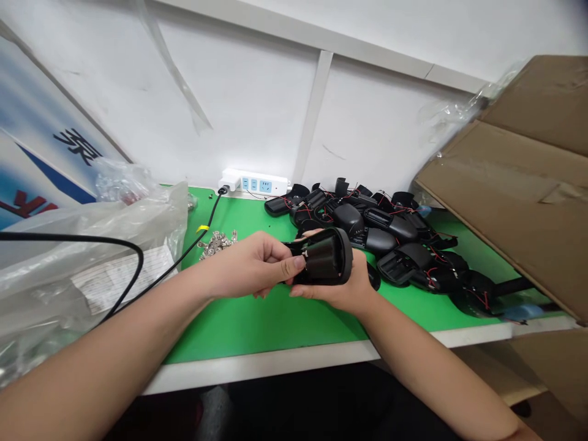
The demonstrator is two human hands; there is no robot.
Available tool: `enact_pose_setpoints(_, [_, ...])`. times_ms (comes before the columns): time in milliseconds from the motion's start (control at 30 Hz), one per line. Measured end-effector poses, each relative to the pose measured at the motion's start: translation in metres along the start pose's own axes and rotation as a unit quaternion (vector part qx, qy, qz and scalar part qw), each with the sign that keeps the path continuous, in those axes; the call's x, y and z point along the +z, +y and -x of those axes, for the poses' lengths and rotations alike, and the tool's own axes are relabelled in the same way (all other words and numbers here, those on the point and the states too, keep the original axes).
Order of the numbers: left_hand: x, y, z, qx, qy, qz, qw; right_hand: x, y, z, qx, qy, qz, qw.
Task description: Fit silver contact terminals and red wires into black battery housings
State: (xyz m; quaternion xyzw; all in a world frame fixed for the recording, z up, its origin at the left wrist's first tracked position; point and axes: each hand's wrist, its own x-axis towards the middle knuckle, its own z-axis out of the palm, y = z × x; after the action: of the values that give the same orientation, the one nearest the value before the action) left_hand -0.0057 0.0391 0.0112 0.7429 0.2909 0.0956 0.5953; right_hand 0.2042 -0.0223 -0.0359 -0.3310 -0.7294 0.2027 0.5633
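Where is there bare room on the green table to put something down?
Bare green table shows between the left hand and the white front edge; a smaller patch lies between the power strip and metal pieces. The right side is crowded with black parts, beside the box.

Left grip [260,263] and right grip [351,285] hold a black casing [324,257].

A head-worn camera looks from above and behind the left hand [260,262] and right hand [353,288]; it faces forward and down; the hands sit near, mid-view; the table [248,324] spreads under them, the wall [252,104] stands beyond them.
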Motion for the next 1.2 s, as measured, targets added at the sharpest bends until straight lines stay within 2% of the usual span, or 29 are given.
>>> enact_pose_setpoints(100, [-0.001, -0.005, -0.004, 0.007, -0.002, 0.005, 1.000, -0.001, 0.000, 0.001, -0.001, 0.000, 0.020, 1.000])
enact_pose_setpoints(233, [-0.003, -0.007, -0.007, 0.017, 0.012, -0.003, 1.000, -0.011, 0.011, -0.002, -0.065, -0.011, 0.064, 0.996])
enact_pose_setpoints(300, [-0.004, -0.005, -0.007, 0.019, 0.052, -0.048, 0.997, -0.015, 0.016, -0.005, -0.082, -0.021, 0.089, 0.992])
enact_pose_setpoints(367, [-0.004, -0.004, -0.007, 0.024, 0.136, -0.128, 0.982, -0.017, 0.019, -0.007, -0.080, -0.016, 0.101, 0.992])
enact_pose_setpoints(433, [-0.005, -0.004, -0.008, 0.046, 0.230, -0.206, 0.950, -0.016, 0.019, -0.007, -0.033, -0.016, 0.102, 0.994])
enact_pose_setpoints(500, [-0.008, -0.007, -0.009, 0.079, 0.283, -0.238, 0.926, -0.014, 0.016, -0.007, 0.056, -0.028, 0.079, 0.995])
enact_pose_setpoints(567, [-0.014, -0.011, -0.010, 0.098, 0.304, -0.216, 0.923, -0.012, 0.013, -0.006, 0.147, -0.038, 0.040, 0.988])
enact_pose_setpoints(667, [-0.026, -0.014, -0.012, 0.085, 0.339, -0.097, 0.932, -0.012, 0.008, -0.006, 0.211, -0.039, 0.000, 0.977])
enact_pose_setpoints(767, [-0.037, -0.012, -0.013, 0.061, 0.339, 0.019, 0.939, -0.011, 0.005, -0.007, 0.240, -0.051, -0.037, 0.969])
enact_pose_setpoints(833, [-0.040, -0.008, -0.011, 0.055, 0.324, 0.027, 0.944, -0.009, 0.003, -0.006, 0.260, -0.051, -0.080, 0.961])
enact_pose_setpoints(933, [-0.043, -0.003, -0.004, 0.008, 0.309, -0.100, 0.946, -0.008, 0.000, -0.007, 0.295, -0.030, -0.127, 0.947])
enact_pose_setpoints(1033, [-0.052, -0.005, 0.002, -0.098, 0.304, -0.248, 0.915, -0.011, 0.000, -0.010, 0.301, 0.000, -0.146, 0.942])
enact_pose_setpoints(1100, [-0.060, -0.011, 0.004, -0.148, 0.303, -0.278, 0.899, -0.014, 0.002, -0.012, 0.296, 0.021, -0.155, 0.942])
enact_pose_setpoints(1200, [-0.070, -0.025, 0.001, -0.181, 0.307, -0.322, 0.877, -0.017, 0.007, -0.014, 0.315, 0.052, -0.169, 0.933])
